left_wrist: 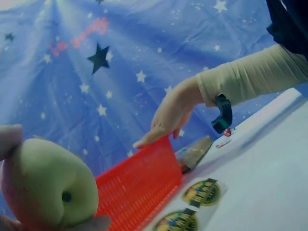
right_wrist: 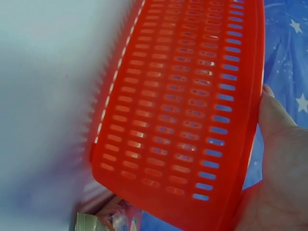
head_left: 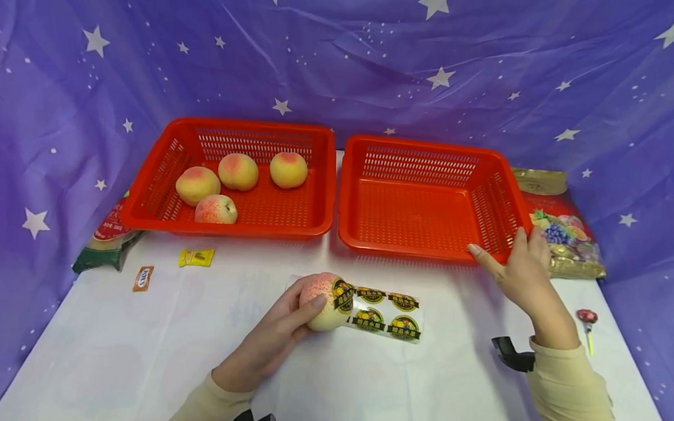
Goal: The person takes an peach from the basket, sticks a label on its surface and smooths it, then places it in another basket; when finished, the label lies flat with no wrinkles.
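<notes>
My left hand [head_left: 278,327] grips a pink-and-cream peach [head_left: 325,285] above the front middle of the table. A round black-and-gold label [head_left: 343,295] shows on the peach's right side. Just right of it lies a sheet of the same labels [head_left: 386,314], partly covered by the fruit. In the left wrist view, the peach's dimpled end [left_wrist: 67,196] faces the camera. My right hand [head_left: 528,278] holds the near right corner of the right-hand red basket [head_left: 416,214], thumb along the front rim. The right wrist view shows that basket's slotted side [right_wrist: 163,110] close up.
Several peaches [head_left: 238,171] sit in the left red basket [head_left: 269,215]. A yellow wrapped candy [head_left: 196,258] and a small orange packet [head_left: 143,278] lie in front of it. Bags stand beside both baskets, including a fruit-printed bag [head_left: 567,236]. A red lollipop [head_left: 588,317] lies far right.
</notes>
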Demonstrator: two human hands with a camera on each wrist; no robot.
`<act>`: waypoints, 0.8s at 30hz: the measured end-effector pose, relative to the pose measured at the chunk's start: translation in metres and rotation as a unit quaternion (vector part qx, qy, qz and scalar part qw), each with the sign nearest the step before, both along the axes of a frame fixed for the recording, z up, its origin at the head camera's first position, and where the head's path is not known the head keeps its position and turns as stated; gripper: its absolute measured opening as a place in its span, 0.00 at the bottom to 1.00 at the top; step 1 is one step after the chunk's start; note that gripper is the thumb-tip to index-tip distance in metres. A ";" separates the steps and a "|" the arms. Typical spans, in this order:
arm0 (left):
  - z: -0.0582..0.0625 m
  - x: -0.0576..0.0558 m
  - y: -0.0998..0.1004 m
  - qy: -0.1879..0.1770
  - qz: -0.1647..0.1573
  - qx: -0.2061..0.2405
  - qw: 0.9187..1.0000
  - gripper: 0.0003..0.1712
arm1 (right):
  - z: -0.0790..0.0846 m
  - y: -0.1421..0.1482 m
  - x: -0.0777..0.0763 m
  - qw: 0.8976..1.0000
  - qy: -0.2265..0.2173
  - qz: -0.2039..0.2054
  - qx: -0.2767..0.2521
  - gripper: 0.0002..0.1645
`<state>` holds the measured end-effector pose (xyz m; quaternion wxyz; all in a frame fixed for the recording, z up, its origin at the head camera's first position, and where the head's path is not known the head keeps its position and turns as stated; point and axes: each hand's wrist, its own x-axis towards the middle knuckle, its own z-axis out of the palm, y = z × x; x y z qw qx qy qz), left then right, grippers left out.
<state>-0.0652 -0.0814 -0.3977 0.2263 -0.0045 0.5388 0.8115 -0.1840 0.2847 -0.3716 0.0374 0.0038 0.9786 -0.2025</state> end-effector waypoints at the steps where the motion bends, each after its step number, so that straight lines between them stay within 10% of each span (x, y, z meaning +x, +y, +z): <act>1: 0.004 -0.002 0.000 0.007 -0.002 -0.019 1.000 0.27 | 0.000 0.001 0.001 1.000 -0.001 -0.001 -0.001 0.62; 16: 0.095 -0.060 0.025 0.144 -0.057 -0.221 0.963 0.31 | -0.002 0.003 0.003 1.000 0.016 -0.014 -0.017 0.60; 24: 0.096 -0.125 0.049 0.193 -0.058 -0.245 0.948 0.35 | -0.004 0.000 0.002 0.999 0.026 -0.016 -0.030 0.60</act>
